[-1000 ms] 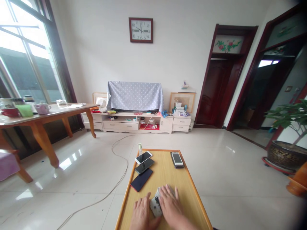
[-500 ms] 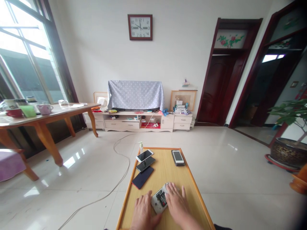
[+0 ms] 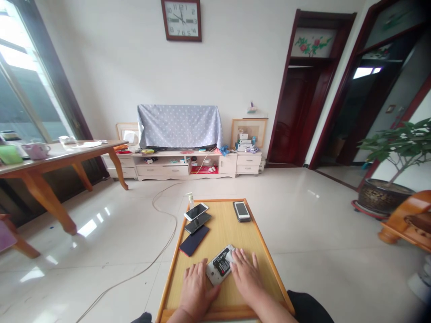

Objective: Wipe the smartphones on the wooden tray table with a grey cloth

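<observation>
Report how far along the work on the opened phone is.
Done: the opened phone lies with its back cover off and its insides showing. In hand: the left hand and right hand rest against it on the table. Left: it is not closed; four other phones lie untouched further back.
</observation>
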A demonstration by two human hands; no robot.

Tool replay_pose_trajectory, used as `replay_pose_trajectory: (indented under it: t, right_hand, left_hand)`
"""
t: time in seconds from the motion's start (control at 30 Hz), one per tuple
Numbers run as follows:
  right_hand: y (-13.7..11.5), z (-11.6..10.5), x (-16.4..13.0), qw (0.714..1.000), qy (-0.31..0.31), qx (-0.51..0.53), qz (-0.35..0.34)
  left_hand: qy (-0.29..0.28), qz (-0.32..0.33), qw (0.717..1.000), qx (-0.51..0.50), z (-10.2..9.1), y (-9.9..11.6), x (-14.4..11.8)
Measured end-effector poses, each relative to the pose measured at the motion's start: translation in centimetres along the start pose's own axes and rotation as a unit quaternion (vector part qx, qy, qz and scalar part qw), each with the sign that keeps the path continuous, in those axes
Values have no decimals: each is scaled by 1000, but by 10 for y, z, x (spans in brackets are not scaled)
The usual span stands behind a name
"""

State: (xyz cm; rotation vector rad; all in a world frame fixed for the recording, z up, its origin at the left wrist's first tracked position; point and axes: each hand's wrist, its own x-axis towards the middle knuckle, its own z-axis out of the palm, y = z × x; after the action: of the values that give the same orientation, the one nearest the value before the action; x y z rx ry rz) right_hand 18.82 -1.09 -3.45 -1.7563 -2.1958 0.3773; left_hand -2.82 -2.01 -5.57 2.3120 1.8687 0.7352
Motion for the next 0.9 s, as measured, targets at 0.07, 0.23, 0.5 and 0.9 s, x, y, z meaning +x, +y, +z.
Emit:
replay_pose_trajectory:
  t: [0.07,0.23,0.5,0.9]
  right_hand:
    - [-6,4,-10,999,-17,17,-36]
    - [-19,12,-35,991,-39,49,-114]
    - [-14,-3,-17,995,-55,36,-77]
    - [-31,12,25,990,-56,46,-122]
  left_hand:
    - [-2,1,1000,-2,1,0,0]
    - [1,2,1000,-1,5,-1,-1]
    - [-13,14,1000,-8,8,-5,0]
    - [-6,9,1000,-28,9,-4,2]
